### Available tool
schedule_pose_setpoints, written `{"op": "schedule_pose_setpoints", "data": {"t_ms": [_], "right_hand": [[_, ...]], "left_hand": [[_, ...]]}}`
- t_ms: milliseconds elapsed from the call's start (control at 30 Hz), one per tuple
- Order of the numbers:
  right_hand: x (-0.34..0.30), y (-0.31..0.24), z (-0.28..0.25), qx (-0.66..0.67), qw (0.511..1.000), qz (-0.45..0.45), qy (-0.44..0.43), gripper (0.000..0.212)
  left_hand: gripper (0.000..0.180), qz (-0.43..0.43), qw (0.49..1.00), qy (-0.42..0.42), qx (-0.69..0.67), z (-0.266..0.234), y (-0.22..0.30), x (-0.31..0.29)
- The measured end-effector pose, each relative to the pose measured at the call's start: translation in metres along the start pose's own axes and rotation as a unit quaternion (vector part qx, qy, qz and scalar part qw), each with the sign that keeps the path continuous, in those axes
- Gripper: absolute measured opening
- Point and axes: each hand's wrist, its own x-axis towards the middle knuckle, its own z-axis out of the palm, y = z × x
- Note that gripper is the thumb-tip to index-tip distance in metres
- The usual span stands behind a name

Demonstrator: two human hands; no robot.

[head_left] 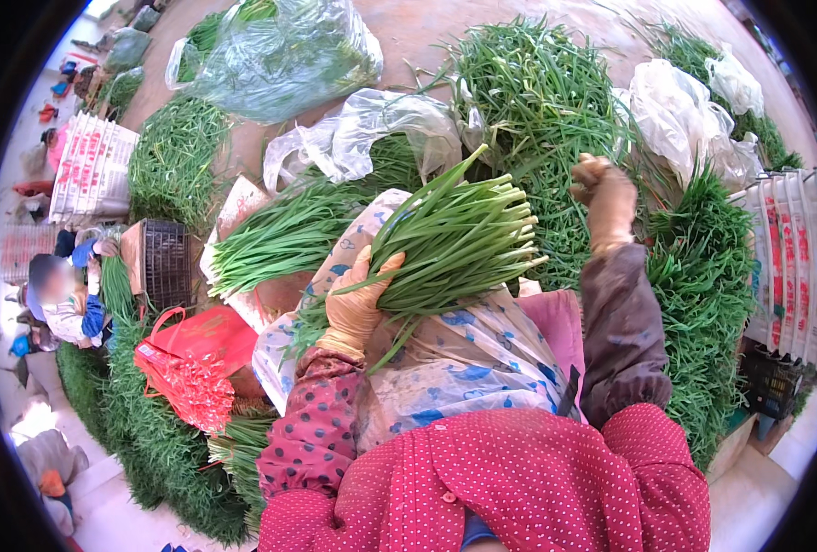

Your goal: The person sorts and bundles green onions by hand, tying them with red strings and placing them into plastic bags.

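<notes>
My left hand [354, 311], in a pale yellowish glove, is closed round a thick bunch of green garlic chives [454, 241]. The bunch lies tilted above my lap, its pale cut ends pointing right. Under it a clear plastic sheet with blue patterns [464, 354] covers my lap. My right hand [605, 198], gloved too, is raised to the right of the bunch, above a large loose heap of chives [537, 97]. Its fingers are curled in; whether they hold anything is hidden. More chives [284, 230] lie straightened on a board just beyond my left hand.
A red bag with red strands [211, 354] sits at my left, beside a dark crate [165, 262]. Plastic bags [284, 69] and more heaps of chives [703, 294] surround me. Stacked white crates [790, 262] stand far right. Another person [70, 299] handles chives at the left.
</notes>
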Motion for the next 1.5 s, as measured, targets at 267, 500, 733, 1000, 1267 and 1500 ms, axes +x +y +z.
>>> {"op": "schedule_pose_setpoints", "data": {"t_ms": [267, 500, 733, 1000, 1267, 1500], "right_hand": [[-0.001, -0.003, 0.014, -0.203, 0.814, -0.006, -0.544, 0.058], [-0.001, 0.009, 0.080, -0.169, 0.868, -0.037, -0.466, 0.032], [-0.014, -0.057, 0.107, -0.738, 0.583, -0.180, -0.290, 0.031], [0.032, -0.067, 0.013, -0.110, 0.970, -0.191, -0.106, 0.022], [-0.022, 0.012, 0.005, -0.328, 0.868, -0.226, -0.295, 0.050], [-0.031, 0.052, 0.077, -0.298, 0.894, -0.114, -0.314, 0.070]], "left_hand": [[0.077, 0.017, 0.998, -0.050, -0.020, -0.008, -0.007, 0.012], [0.074, -0.124, 0.919, -0.097, -0.362, -0.011, -0.009, 0.015], [0.073, -0.170, 0.876, -0.237, -0.383, -0.026, -0.019, 0.032], [0.090, -0.345, 0.645, -0.207, -0.649, -0.024, -0.019, 0.033], [0.064, -0.309, 0.660, -0.210, -0.652, -0.026, -0.013, 0.036], [0.072, -0.331, 0.568, -0.234, -0.717, -0.042, 0.009, 0.044]]}}
